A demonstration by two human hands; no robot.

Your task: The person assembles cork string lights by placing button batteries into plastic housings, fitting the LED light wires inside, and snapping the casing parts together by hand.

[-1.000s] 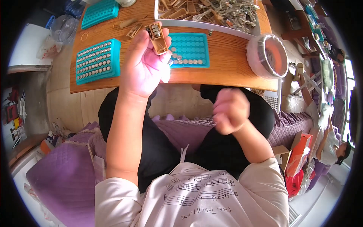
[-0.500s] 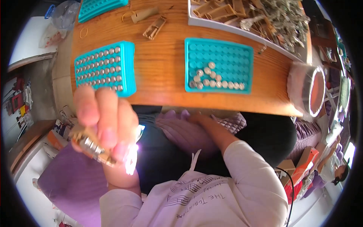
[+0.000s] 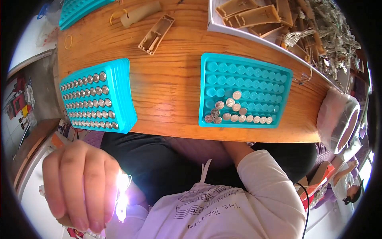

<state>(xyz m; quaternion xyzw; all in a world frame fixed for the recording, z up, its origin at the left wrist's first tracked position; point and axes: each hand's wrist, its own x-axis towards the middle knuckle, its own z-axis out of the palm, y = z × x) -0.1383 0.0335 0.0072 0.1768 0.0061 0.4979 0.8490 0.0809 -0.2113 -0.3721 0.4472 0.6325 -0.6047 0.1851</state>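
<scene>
Since half a second ago the left hand (image 3: 79,187) has come closer to the camera and lower in the view, so that its curled fingers (image 3: 93,179) now hide the small tan plastic clip with a metal part that showed between them then; the wooden table (image 3: 171,79) has shifted too and sits larger in the picture. The left hand is closed in a loose fist, fingers pointing down, with a bright glare just beside it; whether the clip is still inside I cannot tell, since only fingers show. The right hand is out of sight; its white-sleeved forearm (image 3: 258,175) runs up under the table edge.

On the table lies a stack of turquoise plastic trays filled with silver button cells (image 3: 93,99) to the left, and a single turquoise tray (image 3: 244,93), mostly bare, with a few button cells (image 3: 234,111) along its near rows; another tan plastic holder (image 3: 156,34) lies farther back, and a white bin of tan parts and wire springs (image 3: 278,20) stands at the far right.

Judging by its fellows, such a holder is light, stiff and somewhat slick; it is best pinched by its long side walls, away from any thin metal contact that might bend.
</scene>
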